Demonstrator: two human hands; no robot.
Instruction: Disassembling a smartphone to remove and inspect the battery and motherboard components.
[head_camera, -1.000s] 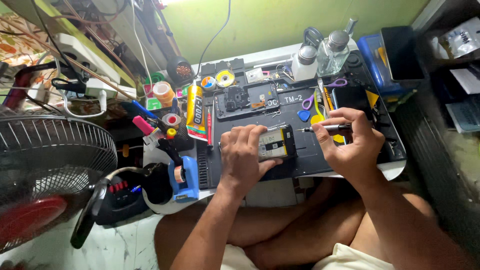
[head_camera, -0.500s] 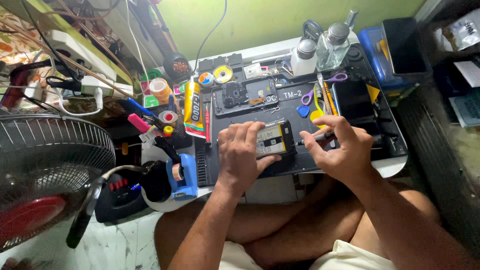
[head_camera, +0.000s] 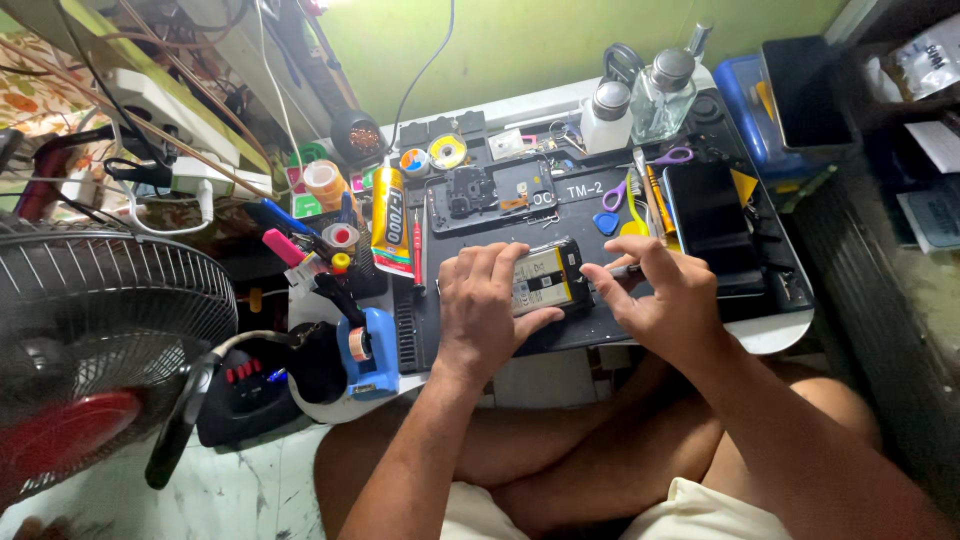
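Resting on the dark work mat at the near edge of the table, an opened phone with its yellow battery showing is the landmark for this entry. Left hand: grip clamped on the phone's left side, thumb along its near edge. Right hand: grip closed on a slim tool whose tip meets the phone's right edge. Left of the phone: red screwdriver, yellow glue tube, blue tape dispenser, fan. Right of the phone: black slab. Beyond the phone: a stripped phone frame, then two bottles farthest back.
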